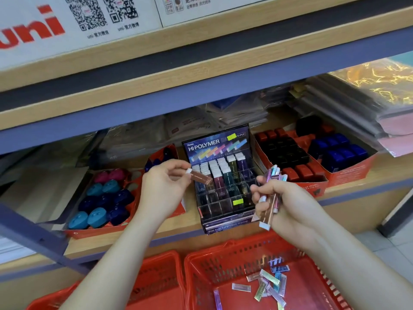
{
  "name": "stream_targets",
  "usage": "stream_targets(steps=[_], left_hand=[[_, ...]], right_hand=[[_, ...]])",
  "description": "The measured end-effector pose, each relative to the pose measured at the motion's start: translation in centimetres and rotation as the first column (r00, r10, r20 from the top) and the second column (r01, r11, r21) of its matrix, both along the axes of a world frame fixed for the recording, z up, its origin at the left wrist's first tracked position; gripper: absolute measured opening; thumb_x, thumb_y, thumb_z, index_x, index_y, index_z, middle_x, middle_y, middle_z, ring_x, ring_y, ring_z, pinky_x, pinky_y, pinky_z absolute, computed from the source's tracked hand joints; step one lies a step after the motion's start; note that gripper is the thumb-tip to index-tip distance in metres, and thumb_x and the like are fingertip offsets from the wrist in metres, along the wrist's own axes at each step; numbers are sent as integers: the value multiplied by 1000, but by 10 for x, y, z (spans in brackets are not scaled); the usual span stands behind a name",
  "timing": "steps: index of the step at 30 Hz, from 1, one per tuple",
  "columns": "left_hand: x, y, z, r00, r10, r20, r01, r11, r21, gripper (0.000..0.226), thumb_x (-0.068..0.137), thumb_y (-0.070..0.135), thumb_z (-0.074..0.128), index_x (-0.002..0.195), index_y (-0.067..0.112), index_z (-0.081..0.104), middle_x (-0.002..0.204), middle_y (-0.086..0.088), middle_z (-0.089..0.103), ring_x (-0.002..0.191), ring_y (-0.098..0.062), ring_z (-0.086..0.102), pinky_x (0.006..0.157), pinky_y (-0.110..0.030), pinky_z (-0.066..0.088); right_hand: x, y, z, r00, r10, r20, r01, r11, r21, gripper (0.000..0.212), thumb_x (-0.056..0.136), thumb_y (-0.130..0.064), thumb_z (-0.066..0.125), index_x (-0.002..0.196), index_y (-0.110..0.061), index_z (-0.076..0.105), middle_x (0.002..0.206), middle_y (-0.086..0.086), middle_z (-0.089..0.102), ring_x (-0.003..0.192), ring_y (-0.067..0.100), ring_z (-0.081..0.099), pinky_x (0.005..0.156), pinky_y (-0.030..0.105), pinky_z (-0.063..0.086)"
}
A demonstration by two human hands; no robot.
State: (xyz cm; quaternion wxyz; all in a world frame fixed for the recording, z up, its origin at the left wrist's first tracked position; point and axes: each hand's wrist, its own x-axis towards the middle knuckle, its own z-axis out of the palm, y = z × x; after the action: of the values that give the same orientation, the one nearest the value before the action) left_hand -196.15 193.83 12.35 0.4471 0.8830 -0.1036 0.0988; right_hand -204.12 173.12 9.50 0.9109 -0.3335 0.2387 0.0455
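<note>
— Status on the left hand (163,185)?

— I have it raised in front of the box (207,146). Thumb and fingertips pinch one brown eraser (201,177) near its white end. It lies tilted, its far end over the box's front rows. I cannot tell whether it touches them.

— And the right hand (281,209)?

— Fingers curled round a bundle (271,198) of erasers, held just right of the box. Ends stick out above and below the fist. The thumb side faces the box, and the two hands are apart with the box's front between them.

— Where does the box stand?

— On the shelf (357,209), at its front edge, between two red trays. I see erasers upright in its back rows, and the front compartments look mostly see-through. The left tray (96,232) holds teal, dark blue and pink rounded pieces. The right tray (308,186) holds red and black ones, with blue ones further right.

— Anything below?

— A red basket (234,256) sits under my right forearm, with loose erasers (268,285) scattered flat on its floor, some overlapping. A second basket (161,271) stands just to its left, under my left forearm. What it holds I cannot see.
</note>
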Motion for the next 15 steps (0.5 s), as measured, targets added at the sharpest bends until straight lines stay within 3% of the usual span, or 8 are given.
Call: stream_targets(steps=[4, 7, 11, 15], left_hand=[[11, -7, -8, 996, -51, 66, 36, 977, 212, 18, 87, 14, 69, 93, 31, 71, 80, 18, 66, 76, 6, 62, 77, -17, 54], [16, -15, -13, 986, -117, 118, 71, 938, 339, 22, 89, 13, 66, 108, 22, 73, 87, 12, 68, 74, 4, 60, 75, -8, 48], [23, -24, -21, 957, -209, 202, 95, 883, 460, 25, 89, 13, 65, 113, 15, 72, 103, 0, 70, 87, -12, 65, 87, -29, 54], [28, -27, -31, 936, -255, 243, 96, 849, 520, 26, 87, 12, 68, 112, 12, 71, 104, -4, 68, 94, -21, 64, 86, -34, 53]], right_hand=[[0, -2, 1, 1000, -17, 17, 16, 998, 53, 24, 90, 8, 50, 110, -5, 55, 86, 17, 61, 64, 15, 54, 43, 16, 39], [-1, -1, 2, 1000, 6, 28, -8, 998, 59, 20, 92, 5, 51, 109, -5, 55, 79, 16, 61, 63, 14, 53, 41, 15, 38], [1, 1, 2, 1000, 4, 19, -5, 998, 62, 15, 93, 1, 51, 105, -5, 58, 72, 12, 61, 57, 13, 51, 38, 16, 35], [0, 1, 5, 999, -5, 38, 1, 996, 93, 15, 90, 0, 48, 101, -6, 57, 70, 10, 59, 57, 12, 48, 38, 15, 34]])
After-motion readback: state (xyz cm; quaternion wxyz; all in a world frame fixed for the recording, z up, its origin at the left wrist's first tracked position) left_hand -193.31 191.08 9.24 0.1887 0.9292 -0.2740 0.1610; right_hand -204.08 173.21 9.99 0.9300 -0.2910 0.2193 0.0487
